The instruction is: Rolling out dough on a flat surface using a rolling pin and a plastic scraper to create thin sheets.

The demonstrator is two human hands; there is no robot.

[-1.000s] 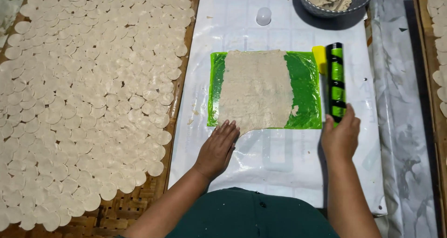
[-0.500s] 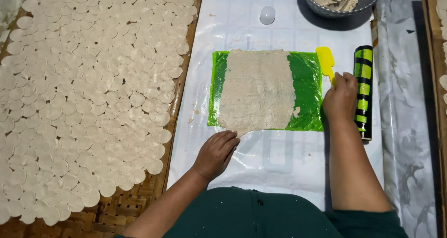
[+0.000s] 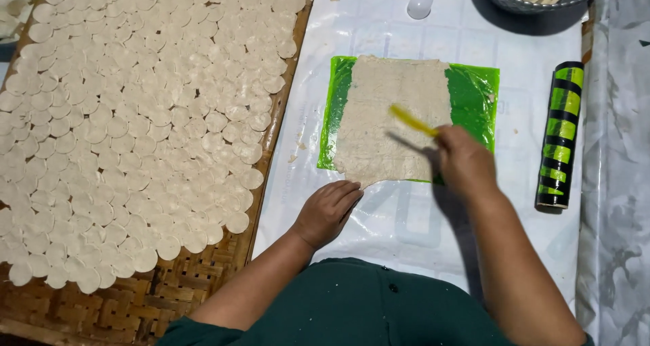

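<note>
Your left hand lies flat, fingers together, on the white plastic sheet just below the near edge of the dough. Your right hand is closed around a thin yellow tool, held over the dough's right side; the tool is blurred. The rolled dough sheet sits on a green mat, covering its middle. Right of the mat, well apart, a green-and-black striped roller lies lengthwise. Left, a woven tray carries many overlapping pale round discs. Farther off: a small clear cup and a grey bowl of dough.
</note>
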